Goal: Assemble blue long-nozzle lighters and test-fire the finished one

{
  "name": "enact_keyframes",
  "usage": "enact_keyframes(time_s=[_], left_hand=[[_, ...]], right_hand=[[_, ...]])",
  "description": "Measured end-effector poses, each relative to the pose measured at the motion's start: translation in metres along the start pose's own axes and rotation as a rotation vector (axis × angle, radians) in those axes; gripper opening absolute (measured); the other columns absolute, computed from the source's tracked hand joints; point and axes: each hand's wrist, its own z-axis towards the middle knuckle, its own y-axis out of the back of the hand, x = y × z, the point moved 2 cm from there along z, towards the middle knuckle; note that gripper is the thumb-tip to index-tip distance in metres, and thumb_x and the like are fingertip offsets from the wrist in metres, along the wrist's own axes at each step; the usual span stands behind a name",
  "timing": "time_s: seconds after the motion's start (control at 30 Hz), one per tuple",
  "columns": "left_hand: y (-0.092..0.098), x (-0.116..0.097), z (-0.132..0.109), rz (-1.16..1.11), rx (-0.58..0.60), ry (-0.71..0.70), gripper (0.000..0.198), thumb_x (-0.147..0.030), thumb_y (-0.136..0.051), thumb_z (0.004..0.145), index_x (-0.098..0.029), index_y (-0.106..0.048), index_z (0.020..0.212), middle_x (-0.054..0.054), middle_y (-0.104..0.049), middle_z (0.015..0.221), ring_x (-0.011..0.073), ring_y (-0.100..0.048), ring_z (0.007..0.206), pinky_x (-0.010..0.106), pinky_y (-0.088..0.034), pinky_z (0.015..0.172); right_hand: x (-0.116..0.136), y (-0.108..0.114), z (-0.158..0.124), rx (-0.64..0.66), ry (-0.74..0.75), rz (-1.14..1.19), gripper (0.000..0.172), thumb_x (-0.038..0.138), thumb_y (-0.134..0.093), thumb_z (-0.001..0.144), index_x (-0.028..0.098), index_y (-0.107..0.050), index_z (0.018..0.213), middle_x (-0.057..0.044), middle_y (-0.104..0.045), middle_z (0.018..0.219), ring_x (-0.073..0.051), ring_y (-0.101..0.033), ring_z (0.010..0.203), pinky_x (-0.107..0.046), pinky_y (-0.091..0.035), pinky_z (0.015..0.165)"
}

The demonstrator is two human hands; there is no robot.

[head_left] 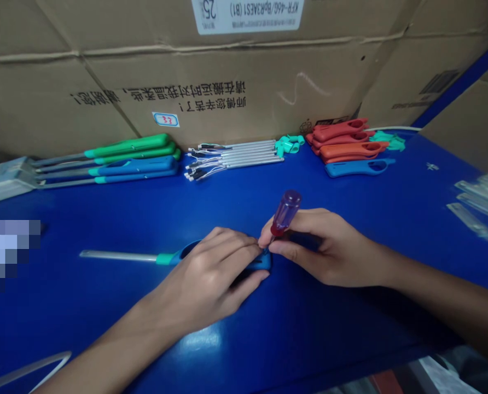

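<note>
My left hand (215, 268) is closed over the blue handle of a long-necked lighter (258, 264), pressing it to the blue table. The lighter lies flat; its silver tube points left beyond a teal collar. Between the thumb and fingers of my right hand (326, 246) is a screwdriver (286, 210) with a clear purple handle and a red collar. It stands nearly upright, slightly tilted, with its tip down at the right end of the blue handle. My fingers partly hide the tip, and my left hand covers much of the handle.
Green and blue lighters (135, 156) lie at the back left beside a pale object (8, 178). Wired silver tubes (244, 155) and teal collars (289, 144) sit at the back middle. Red, orange and blue handle shells (346, 145) are stacked farther right. Clear pieces (480, 202) lie at the right edge.
</note>
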Motion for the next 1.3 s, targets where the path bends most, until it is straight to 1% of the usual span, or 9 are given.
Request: enact_keyframes(time_s=[0.07, 0.2, 0.37, 0.6, 0.7, 0.83, 1.0, 1.1, 1.3], left_hand=[[0.000, -0.001, 0.000, 0.001, 0.013, 0.005, 0.021, -0.017, -0.066, 0.087, -0.010, -0.061, 0.106, 0.009, -0.070, 0.100, 0.0202, -0.066, 0.094, 0.036, -0.051, 0.084], [0.002, -0.002, 0.000, -0.003, 0.037, 0.026, 0.016, -0.017, -0.065, 0.088, -0.012, -0.061, 0.102, 0.007, -0.071, 0.098, 0.0195, -0.066, 0.090, 0.036, -0.051, 0.080], [0.001, -0.001, -0.001, -0.004, 0.034, 0.018, 0.017, -0.018, -0.065, 0.088, -0.012, -0.061, 0.103, 0.008, -0.070, 0.098, 0.0205, -0.065, 0.093, 0.037, -0.051, 0.082], [0.000, 0.000, -0.002, 0.021, -0.008, -0.009, 0.021, -0.018, -0.069, 0.086, -0.010, -0.061, 0.104, 0.010, -0.070, 0.100, 0.0203, -0.066, 0.093, 0.037, -0.051, 0.085], [0.001, -0.001, 0.000, 0.000, 0.022, 0.015, 0.020, -0.018, -0.067, 0.087, -0.010, -0.062, 0.105, 0.009, -0.071, 0.099, 0.0213, -0.066, 0.094, 0.038, -0.052, 0.083], [0.001, -0.001, 0.001, -0.020, 0.049, 0.032, 0.017, -0.018, -0.065, 0.088, -0.010, -0.063, 0.103, 0.010, -0.071, 0.100, 0.0222, -0.067, 0.094, 0.039, -0.053, 0.082], [0.001, -0.001, 0.000, -0.016, 0.047, 0.040, 0.018, -0.018, -0.065, 0.088, -0.011, -0.063, 0.104, 0.010, -0.071, 0.100, 0.0227, -0.067, 0.093, 0.039, -0.053, 0.083], [0.001, -0.001, 0.000, -0.016, 0.033, 0.030, 0.020, -0.018, -0.065, 0.087, -0.011, -0.063, 0.106, 0.010, -0.071, 0.098, 0.0228, -0.067, 0.093, 0.039, -0.053, 0.082], [0.001, 0.000, 0.000, -0.005, 0.030, 0.017, 0.022, -0.018, -0.065, 0.088, -0.012, -0.061, 0.109, 0.010, -0.071, 0.099, 0.0226, -0.067, 0.093, 0.039, -0.053, 0.082]], right_hand=[[-0.001, -0.001, 0.000, -0.018, -0.008, 0.024, 0.004, 0.014, -0.061, 0.090, 0.011, -0.064, 0.089, -0.005, -0.069, 0.086, -0.014, -0.066, 0.079, -0.024, -0.052, 0.073], [-0.004, -0.007, 0.000, -0.071, -0.010, 0.054, 0.012, 0.019, -0.069, 0.086, 0.013, -0.061, 0.080, -0.002, -0.064, 0.077, -0.011, -0.061, 0.068, -0.022, -0.047, 0.062], [-0.004, -0.008, -0.001, -0.111, 0.019, -0.033, 0.010, 0.022, -0.066, 0.089, 0.012, -0.063, 0.088, -0.003, -0.068, 0.082, -0.011, -0.063, 0.073, -0.021, -0.048, 0.067], [-0.003, -0.002, 0.000, -0.037, -0.048, 0.005, 0.009, 0.019, -0.056, 0.095, 0.016, -0.062, 0.089, -0.002, -0.065, 0.086, -0.012, -0.064, 0.084, -0.022, -0.049, 0.073], [-0.004, -0.004, 0.000, -0.083, -0.058, 0.007, 0.004, 0.018, -0.062, 0.090, 0.015, -0.062, 0.088, -0.001, -0.062, 0.086, -0.011, -0.060, 0.077, -0.022, -0.048, 0.069], [-0.006, -0.008, 0.001, -0.136, -0.069, 0.045, 0.015, 0.020, -0.068, 0.086, 0.015, -0.056, 0.079, 0.002, -0.054, 0.077, -0.008, -0.052, 0.066, -0.021, -0.044, 0.060], [-0.004, -0.011, 0.000, -0.132, -0.060, 0.065, 0.009, 0.021, -0.064, 0.090, 0.015, -0.057, 0.087, 0.001, -0.061, 0.080, -0.008, -0.057, 0.068, -0.019, -0.046, 0.059], [-0.004, -0.010, -0.002, -0.132, -0.102, 0.062, 0.007, 0.020, -0.061, 0.090, 0.015, -0.057, 0.089, -0.001, -0.063, 0.083, -0.010, -0.059, 0.070, -0.021, -0.050, 0.063], [-0.002, -0.006, -0.002, -0.064, -0.160, 0.090, 0.012, 0.021, -0.055, 0.093, 0.016, -0.060, 0.103, -0.005, -0.067, 0.097, -0.015, -0.065, 0.087, -0.025, -0.054, 0.073]])
